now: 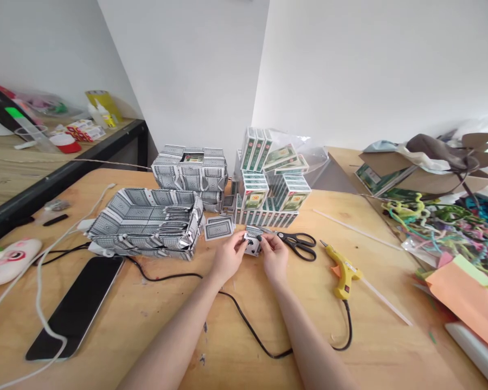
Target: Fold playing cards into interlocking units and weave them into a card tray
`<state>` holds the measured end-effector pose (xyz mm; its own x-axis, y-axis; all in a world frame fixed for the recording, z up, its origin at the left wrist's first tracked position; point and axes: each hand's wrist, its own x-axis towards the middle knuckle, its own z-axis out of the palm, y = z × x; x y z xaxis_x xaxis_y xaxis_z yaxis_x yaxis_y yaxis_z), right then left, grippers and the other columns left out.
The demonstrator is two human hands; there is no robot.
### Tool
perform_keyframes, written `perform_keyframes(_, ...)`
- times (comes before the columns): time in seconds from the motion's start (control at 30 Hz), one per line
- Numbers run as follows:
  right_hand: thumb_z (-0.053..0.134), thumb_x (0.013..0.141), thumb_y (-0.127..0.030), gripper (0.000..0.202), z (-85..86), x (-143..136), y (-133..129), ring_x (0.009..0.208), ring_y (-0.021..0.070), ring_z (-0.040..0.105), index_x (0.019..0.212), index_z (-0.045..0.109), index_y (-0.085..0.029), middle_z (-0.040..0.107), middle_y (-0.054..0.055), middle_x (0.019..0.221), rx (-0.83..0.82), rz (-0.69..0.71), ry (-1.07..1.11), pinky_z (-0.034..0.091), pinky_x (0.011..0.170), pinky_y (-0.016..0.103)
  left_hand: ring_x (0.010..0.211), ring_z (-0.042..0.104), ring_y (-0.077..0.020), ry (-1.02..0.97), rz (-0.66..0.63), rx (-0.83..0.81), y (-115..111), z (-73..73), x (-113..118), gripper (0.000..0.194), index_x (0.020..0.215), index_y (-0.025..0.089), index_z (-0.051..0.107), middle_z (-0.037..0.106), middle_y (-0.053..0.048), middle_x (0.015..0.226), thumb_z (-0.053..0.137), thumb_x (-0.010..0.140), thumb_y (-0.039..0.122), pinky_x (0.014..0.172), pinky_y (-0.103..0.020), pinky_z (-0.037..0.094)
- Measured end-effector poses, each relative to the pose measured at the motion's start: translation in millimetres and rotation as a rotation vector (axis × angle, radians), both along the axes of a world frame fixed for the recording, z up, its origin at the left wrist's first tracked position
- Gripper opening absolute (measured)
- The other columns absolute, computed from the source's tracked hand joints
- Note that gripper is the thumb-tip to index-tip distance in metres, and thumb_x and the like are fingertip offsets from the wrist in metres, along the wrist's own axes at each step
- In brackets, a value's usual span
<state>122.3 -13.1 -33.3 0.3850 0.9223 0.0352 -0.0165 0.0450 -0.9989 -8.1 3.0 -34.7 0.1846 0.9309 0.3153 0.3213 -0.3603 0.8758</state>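
Note:
Between my hands is a playing card (252, 248), its top edge apparently folded over to show the patterned back. My left hand (230, 254) pinches it at the left side, and my right hand (275, 253) pinches it at the right. Just beyond my right fingers lie black-handled scissors (303, 241) on the table. Loose playing cards (218, 228) rest face down to the left of my left hand. Farther left stands a tray-like box built of folded cards (142, 238), with a row of folded cards inside its right end.
Boxed card decks (268, 200) are stacked at the back. A second folded-card structure (191, 173) stands beside them. At right lies a yellow glue gun (344, 271) with its black cord crossing the table. A phone (77, 309), white cable and coloured pipe cleaners (439, 222) lie toward the sides.

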Motion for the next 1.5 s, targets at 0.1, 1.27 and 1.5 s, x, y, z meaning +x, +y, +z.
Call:
perform_keyframes(0.1,0.056,0.073,-0.036,0.020,-1.6,0.9,0.2,0.065,0.0149,0.053,0.077,0.057,-0.016,0.059,0.003,0.072,0.005,-0.019,-0.026,0.043,0.061,0.027,0.091,0.062,-0.0158,0.038,-0.019,0.022,-1.4,0.3,-0.3,0.032,0.113,0.020,0.051,0.063,-0.006,0.107,0.046,0.082,0.021,0.078,-0.027,0.051)
perform_keyframes(1.27,0.049,0.079,-0.037,0.024,-0.3,-11.0,-7.0,0.058,0.0166,0.061,0.091,0.058,-0.019,0.066,0.005,0.076,0.032,0.130,-0.275,0.050,0.053,0.028,0.093,0.059,-0.0175,-0.201,0.085,-0.144,5.8,10.0,0.9,0.022,0.096,0.017,0.064,0.065,-0.006,0.100,0.051,0.078,0.021,0.080,-0.030,0.048)
perform_keyframes(1.5,0.045,0.080,-0.037,0.029,6.2,-13.2,-8.1,0.057,0.0159,0.059,0.100,0.056,-0.020,0.064,0.004,0.073,0.016,0.215,-0.170,0.050,0.049,0.027,0.093,0.060,-0.0177,-0.183,0.115,-0.162,8.5,5.5,-1.4,0.024,0.093,0.018,0.064,0.066,-0.005,0.096,0.052,0.073,0.012,0.084,-0.032,0.046)
